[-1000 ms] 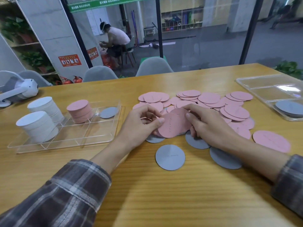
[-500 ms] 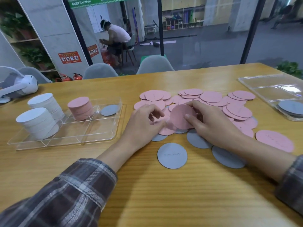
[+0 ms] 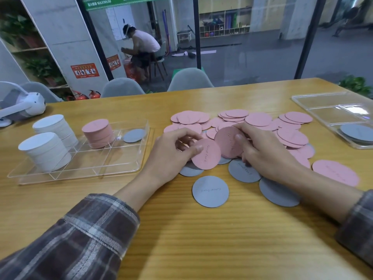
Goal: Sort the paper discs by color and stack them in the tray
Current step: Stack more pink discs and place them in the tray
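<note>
Pink was being gathered first.
Head view: the left hand (image 3: 171, 156) pinched a round pink paper disc (image 3: 209, 158) by its edge and the right hand (image 3: 262, 156) pinched another pink disc (image 3: 227, 141), apparently batching one colour; the pink stack (image 3: 99, 133) stood in the clear plastic tray (image 3: 92, 160) on the wooden worktop (image 3: 181, 239).

Plaid weave, dark grey-maroon checks crossed by pale stripes: left sleeve (image 3: 80, 239), right sleeve (image 3: 357, 225). Cuffs stopping short of wrists. Left hand (image 3: 173, 156), right hand (image 3: 266, 156) bare.
</note>
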Motion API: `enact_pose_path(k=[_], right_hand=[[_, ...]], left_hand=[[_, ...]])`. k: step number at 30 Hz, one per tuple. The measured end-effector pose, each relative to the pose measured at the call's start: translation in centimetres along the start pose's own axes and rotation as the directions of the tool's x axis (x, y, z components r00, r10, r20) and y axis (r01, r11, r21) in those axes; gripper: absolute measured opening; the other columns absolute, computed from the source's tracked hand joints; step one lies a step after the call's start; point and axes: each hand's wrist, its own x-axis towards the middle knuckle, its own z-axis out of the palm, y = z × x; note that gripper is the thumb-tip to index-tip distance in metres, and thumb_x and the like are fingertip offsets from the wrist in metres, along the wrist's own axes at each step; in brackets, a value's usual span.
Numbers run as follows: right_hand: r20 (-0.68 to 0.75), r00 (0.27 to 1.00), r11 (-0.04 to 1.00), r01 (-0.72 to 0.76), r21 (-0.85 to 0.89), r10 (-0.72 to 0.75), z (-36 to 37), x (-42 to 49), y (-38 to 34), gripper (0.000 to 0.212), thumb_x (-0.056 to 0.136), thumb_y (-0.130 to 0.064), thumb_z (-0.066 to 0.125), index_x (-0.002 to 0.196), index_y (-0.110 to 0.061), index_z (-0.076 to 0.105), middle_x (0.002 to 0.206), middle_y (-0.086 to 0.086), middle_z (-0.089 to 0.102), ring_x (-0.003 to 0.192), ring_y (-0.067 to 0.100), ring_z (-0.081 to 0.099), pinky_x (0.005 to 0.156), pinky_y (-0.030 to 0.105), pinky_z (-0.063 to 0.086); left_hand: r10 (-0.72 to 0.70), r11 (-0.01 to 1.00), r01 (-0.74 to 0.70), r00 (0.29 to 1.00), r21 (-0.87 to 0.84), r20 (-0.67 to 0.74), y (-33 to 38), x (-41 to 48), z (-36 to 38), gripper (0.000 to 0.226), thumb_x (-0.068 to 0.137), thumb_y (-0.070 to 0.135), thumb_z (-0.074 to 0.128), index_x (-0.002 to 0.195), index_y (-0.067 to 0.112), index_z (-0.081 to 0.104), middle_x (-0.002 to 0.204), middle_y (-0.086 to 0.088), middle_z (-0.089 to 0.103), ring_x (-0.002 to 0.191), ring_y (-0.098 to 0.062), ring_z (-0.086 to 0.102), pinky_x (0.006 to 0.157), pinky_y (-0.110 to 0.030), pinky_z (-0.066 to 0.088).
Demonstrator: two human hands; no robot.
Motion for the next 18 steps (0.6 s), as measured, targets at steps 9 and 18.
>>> enact_pose_path(k=[9,18], right_hand=[[0.125,0.992,0.962,-0.048,0.269,0.014,0.6,-0.2,-0.8,0.026,0.108,-0.024,0.038,0.114,-0.024,0.064,0.058,0.006,0.059,0.048,0.013,0.053,0.05,0.026,0.046],[0.138,0.984,0.989,0.096,0.108,-0.111,1.0,-0.3,-1.2,0.022,0.1,-0.026,0.058,0.122,-0.028,0.062,0.099,-0.012,0.072,0.088,0.006,0.068,0.079,0.034,0.055]], left_hand=[[-0.05,0.985,0.045,0.998,-0.168,-0.029,0.7,-0.3,1.3,0.014,0.088,0.013,0.083,0.097,0.019,0.074,0.082,-0.001,0.07,0.062,-0.024,0.073,0.066,-0.03,0.062],[0.014,0.998,-0.019,0.997,-0.059,-0.074,1.3,-0.5,1.5,0.018,0.083,0.018,0.088,0.088,0.016,0.071,0.076,0.001,0.071,0.061,-0.02,0.073,0.065,-0.031,0.061]])
